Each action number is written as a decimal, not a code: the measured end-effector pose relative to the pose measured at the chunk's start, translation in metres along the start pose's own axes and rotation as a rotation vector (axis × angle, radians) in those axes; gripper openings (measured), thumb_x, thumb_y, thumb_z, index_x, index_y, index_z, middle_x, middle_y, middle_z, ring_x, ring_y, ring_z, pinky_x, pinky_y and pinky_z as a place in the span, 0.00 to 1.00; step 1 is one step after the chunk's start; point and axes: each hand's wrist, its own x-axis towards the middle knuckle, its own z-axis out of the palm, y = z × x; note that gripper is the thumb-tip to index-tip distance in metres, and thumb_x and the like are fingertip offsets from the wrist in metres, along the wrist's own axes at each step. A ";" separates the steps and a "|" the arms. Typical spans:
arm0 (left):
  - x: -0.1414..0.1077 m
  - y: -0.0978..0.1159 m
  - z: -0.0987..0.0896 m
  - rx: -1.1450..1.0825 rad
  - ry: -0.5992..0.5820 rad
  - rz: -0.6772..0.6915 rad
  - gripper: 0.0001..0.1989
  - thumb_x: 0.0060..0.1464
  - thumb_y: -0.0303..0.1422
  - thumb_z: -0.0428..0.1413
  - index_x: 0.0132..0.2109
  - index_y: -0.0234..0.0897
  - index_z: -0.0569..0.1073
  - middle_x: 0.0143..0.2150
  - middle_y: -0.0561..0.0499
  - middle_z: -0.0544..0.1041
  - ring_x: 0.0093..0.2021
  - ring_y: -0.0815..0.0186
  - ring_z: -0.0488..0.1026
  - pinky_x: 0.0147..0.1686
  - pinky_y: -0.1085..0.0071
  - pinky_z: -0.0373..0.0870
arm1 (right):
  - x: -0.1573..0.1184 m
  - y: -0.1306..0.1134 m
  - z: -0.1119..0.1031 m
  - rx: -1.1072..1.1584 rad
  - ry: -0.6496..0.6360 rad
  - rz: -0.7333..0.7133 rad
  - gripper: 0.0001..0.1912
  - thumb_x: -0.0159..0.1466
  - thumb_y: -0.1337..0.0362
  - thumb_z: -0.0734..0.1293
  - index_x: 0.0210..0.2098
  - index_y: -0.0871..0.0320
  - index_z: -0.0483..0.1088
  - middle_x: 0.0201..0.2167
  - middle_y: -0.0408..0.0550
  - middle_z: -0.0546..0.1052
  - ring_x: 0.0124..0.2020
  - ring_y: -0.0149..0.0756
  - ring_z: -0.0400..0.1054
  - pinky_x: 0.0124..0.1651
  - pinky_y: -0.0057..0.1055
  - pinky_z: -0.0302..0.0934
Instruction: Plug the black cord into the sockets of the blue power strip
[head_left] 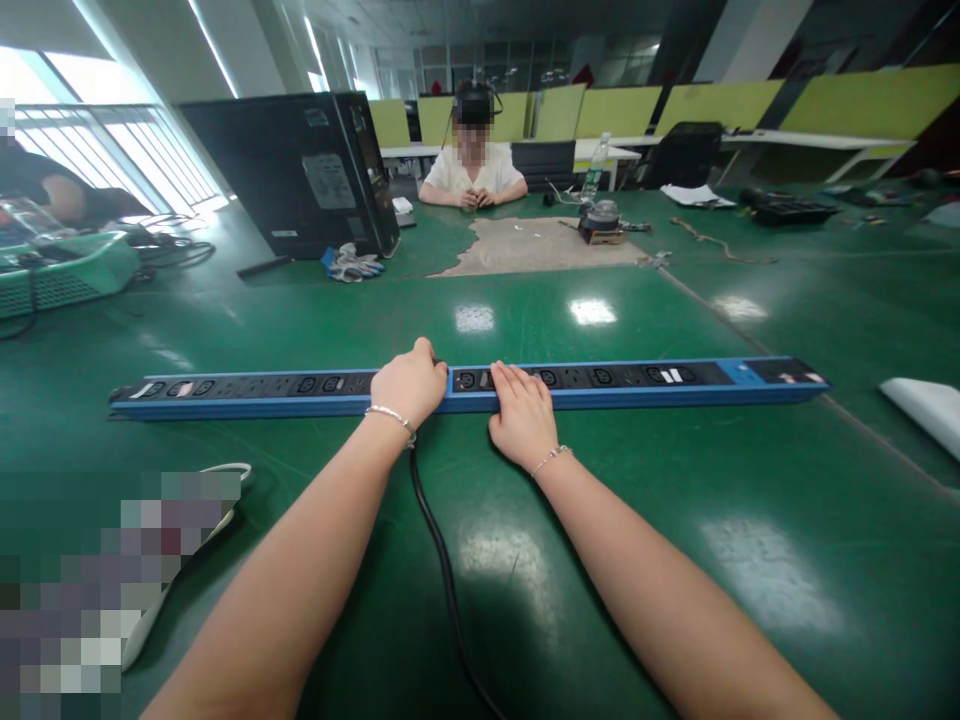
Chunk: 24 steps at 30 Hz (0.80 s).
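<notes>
A long blue power strip (637,400) with a row of black sockets lies across the green table in front of me. My left hand (411,384) is closed over the middle of the strip. From beneath it a black power cord (442,545) runs down toward the table's near side; the cord's end is hidden inside the fist. To the right of the strip's centre, my right hand (523,412) rests with fingers stretched out flat on top of the strip, covering part of the sockets.
Across the table (315,320) sits a person (474,165) with hands together. A black computer case (315,180), gloves (351,263), a green basket (67,285) and a bottle (598,165) stand or lie farther back. A white object (926,410) is at the right edge.
</notes>
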 end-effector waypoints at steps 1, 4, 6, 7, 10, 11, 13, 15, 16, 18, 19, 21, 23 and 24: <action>-0.002 0.001 0.000 0.001 0.003 -0.001 0.15 0.57 0.41 0.45 0.46 0.37 0.67 0.40 0.39 0.78 0.43 0.52 0.75 0.40 0.58 0.69 | 0.000 0.000 0.000 0.004 0.007 0.006 0.35 0.55 0.71 0.58 0.63 0.66 0.55 0.61 0.53 0.63 0.62 0.40 0.53 0.62 0.39 0.43; -0.005 0.002 0.001 -0.011 0.001 -0.010 0.15 0.57 0.41 0.44 0.46 0.38 0.67 0.39 0.39 0.78 0.42 0.52 0.75 0.41 0.58 0.69 | 0.001 0.001 0.001 0.017 0.037 0.034 0.36 0.54 0.73 0.57 0.63 0.69 0.54 0.59 0.57 0.65 0.60 0.40 0.57 0.61 0.38 0.47; -0.004 0.000 0.001 -0.026 -0.006 -0.024 0.15 0.57 0.41 0.45 0.45 0.38 0.67 0.39 0.39 0.78 0.42 0.53 0.75 0.41 0.59 0.69 | 0.002 0.002 0.001 0.030 0.054 0.043 0.36 0.54 0.74 0.57 0.63 0.70 0.54 0.59 0.58 0.65 0.59 0.41 0.58 0.61 0.38 0.49; -0.003 -0.002 0.001 -0.037 -0.010 -0.031 0.15 0.56 0.42 0.45 0.45 0.38 0.68 0.39 0.40 0.78 0.42 0.54 0.75 0.41 0.60 0.69 | 0.002 0.002 0.001 0.038 0.061 0.046 0.36 0.53 0.74 0.57 0.63 0.70 0.53 0.59 0.59 0.65 0.58 0.41 0.59 0.61 0.38 0.49; 0.004 -0.010 0.003 -0.097 -0.022 -0.053 0.14 0.55 0.42 0.47 0.43 0.39 0.69 0.39 0.41 0.78 0.43 0.55 0.75 0.41 0.62 0.69 | 0.002 0.003 0.000 0.059 0.064 0.046 0.36 0.53 0.75 0.56 0.62 0.70 0.54 0.59 0.59 0.65 0.58 0.40 0.59 0.61 0.38 0.50; 0.006 -0.014 0.004 -0.123 -0.026 -0.060 0.14 0.54 0.42 0.48 0.42 0.39 0.69 0.39 0.42 0.78 0.42 0.56 0.75 0.41 0.62 0.69 | 0.003 0.003 -0.001 0.063 0.062 0.045 0.36 0.53 0.75 0.56 0.62 0.70 0.54 0.59 0.59 0.65 0.58 0.40 0.59 0.61 0.38 0.50; 0.010 -0.020 0.007 -0.166 -0.032 -0.070 0.13 0.53 0.42 0.49 0.40 0.40 0.69 0.38 0.43 0.79 0.42 0.56 0.75 0.40 0.63 0.69 | 0.003 0.003 -0.001 0.070 0.058 0.043 0.35 0.53 0.75 0.56 0.62 0.71 0.55 0.59 0.59 0.65 0.58 0.40 0.59 0.61 0.37 0.50; 0.012 -0.024 0.009 -0.179 -0.033 -0.072 0.12 0.53 0.42 0.49 0.39 0.40 0.69 0.38 0.43 0.79 0.41 0.56 0.75 0.40 0.63 0.69 | 0.003 0.004 -0.002 0.076 0.054 0.047 0.34 0.54 0.75 0.56 0.61 0.71 0.56 0.58 0.59 0.66 0.58 0.40 0.59 0.61 0.38 0.50; 0.012 -0.025 0.010 -0.175 -0.030 -0.070 0.13 0.53 0.42 0.48 0.39 0.40 0.69 0.38 0.43 0.79 0.41 0.56 0.75 0.40 0.63 0.69 | 0.003 0.004 -0.002 0.080 0.052 0.050 0.34 0.54 0.75 0.56 0.61 0.71 0.56 0.58 0.59 0.66 0.58 0.40 0.59 0.61 0.38 0.51; 0.011 -0.023 0.011 -0.151 -0.022 -0.060 0.13 0.53 0.42 0.48 0.39 0.40 0.69 0.38 0.42 0.78 0.42 0.55 0.75 0.40 0.63 0.69 | 0.003 0.004 -0.002 0.085 0.046 0.052 0.35 0.54 0.75 0.56 0.62 0.71 0.56 0.58 0.59 0.66 0.58 0.41 0.59 0.61 0.39 0.51; 0.010 -0.021 0.011 -0.133 -0.022 -0.052 0.13 0.53 0.42 0.48 0.40 0.40 0.69 0.38 0.42 0.78 0.42 0.55 0.75 0.40 0.62 0.69 | 0.003 0.004 -0.001 0.087 0.045 0.053 0.35 0.54 0.75 0.56 0.62 0.70 0.55 0.58 0.59 0.66 0.58 0.41 0.59 0.61 0.40 0.51; 0.008 -0.014 0.009 -0.079 -0.027 -0.031 0.13 0.54 0.42 0.48 0.41 0.39 0.69 0.39 0.42 0.78 0.42 0.54 0.75 0.40 0.62 0.69 | 0.003 0.003 -0.001 0.090 0.045 0.051 0.36 0.54 0.75 0.56 0.63 0.70 0.54 0.58 0.59 0.66 0.58 0.42 0.59 0.61 0.41 0.52; 0.006 -0.007 0.007 -0.014 -0.039 -0.008 0.14 0.55 0.41 0.47 0.43 0.38 0.68 0.40 0.40 0.78 0.43 0.54 0.75 0.40 0.61 0.69 | 0.003 0.004 -0.001 0.102 0.050 0.046 0.36 0.54 0.76 0.56 0.63 0.70 0.53 0.59 0.59 0.65 0.58 0.42 0.59 0.61 0.42 0.52; 0.004 -0.003 0.007 0.016 -0.042 0.004 0.15 0.55 0.40 0.46 0.44 0.38 0.68 0.40 0.39 0.78 0.43 0.53 0.76 0.40 0.61 0.69 | 0.003 0.005 -0.002 0.113 0.054 0.044 0.37 0.53 0.76 0.56 0.64 0.70 0.52 0.59 0.60 0.65 0.58 0.42 0.59 0.61 0.42 0.53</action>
